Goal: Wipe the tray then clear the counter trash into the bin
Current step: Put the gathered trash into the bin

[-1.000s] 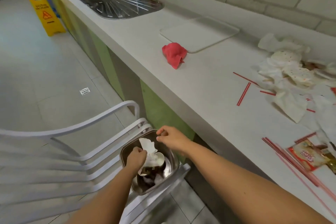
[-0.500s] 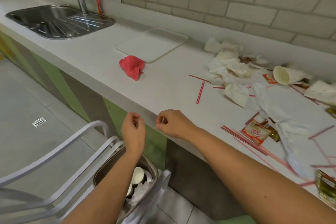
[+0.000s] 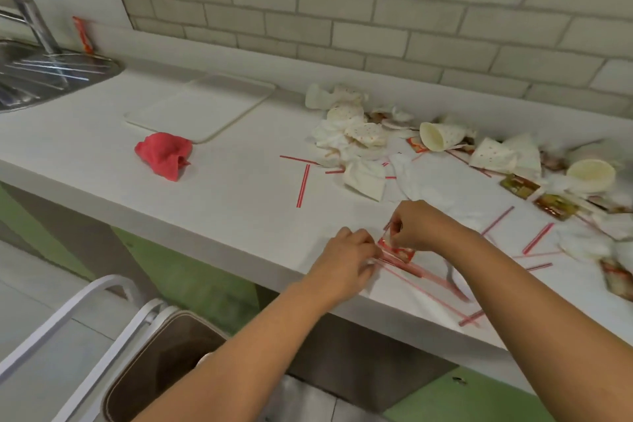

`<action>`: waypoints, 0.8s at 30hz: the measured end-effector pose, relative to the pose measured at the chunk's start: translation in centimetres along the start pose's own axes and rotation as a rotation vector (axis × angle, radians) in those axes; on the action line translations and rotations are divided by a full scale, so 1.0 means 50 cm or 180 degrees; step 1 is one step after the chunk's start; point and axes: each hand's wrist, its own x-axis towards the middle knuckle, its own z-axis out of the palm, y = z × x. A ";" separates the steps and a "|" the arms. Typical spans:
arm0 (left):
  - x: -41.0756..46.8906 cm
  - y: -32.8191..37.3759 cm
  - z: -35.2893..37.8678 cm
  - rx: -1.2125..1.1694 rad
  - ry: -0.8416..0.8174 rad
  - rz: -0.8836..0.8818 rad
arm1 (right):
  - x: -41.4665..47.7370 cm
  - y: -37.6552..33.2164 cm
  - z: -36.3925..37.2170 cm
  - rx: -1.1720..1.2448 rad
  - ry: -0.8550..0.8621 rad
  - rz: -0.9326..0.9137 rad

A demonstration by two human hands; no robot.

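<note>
Red and glossy, a small sauce packet lies near the front edge of the white counter, and both hands meet over it. The right hand comes in from the right with its fingers curled down. The thumb and fingertips pinch the packet's upper edge and lift that side slightly off the surface. The left hand reaches up from below, its fingers bent and bunched together. Its tips press at the packet's left corner, just where the ends of several thin red straws lie. Whether it grips the packet, the straws or both cannot be told. The straws run away to the right along the counter edge, under the right forearm.

Behind the hands, trash is spread across the right half of the counter. It includes crumpled napkins, a paper cup tipped on its side with others near it, more packets and scattered straws. One loose straw lies apart to the left. Further left the pale tray sits flat near the wall, with a crumpled red cloth touching its front corner. A steel sink is at the far left.

Below the counter, beneath the left forearm, stands the bin with its mouth open. It is just beside a white chair.
</note>
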 end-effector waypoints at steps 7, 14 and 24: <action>0.050 0.036 0.033 0.0030 -0.0585 0.0296 | 0.025 0.096 -0.002 0.0387 0.0206 0.0071; 0.065 0.033 0.028 -0.0076 -0.0628 0.0177 | 0.048 0.110 0.023 0.0359 0.0084 -0.0088; 0.077 -0.007 -0.003 0.0474 -0.0661 0.0210 | 0.076 0.105 0.039 0.0548 0.0268 -0.0308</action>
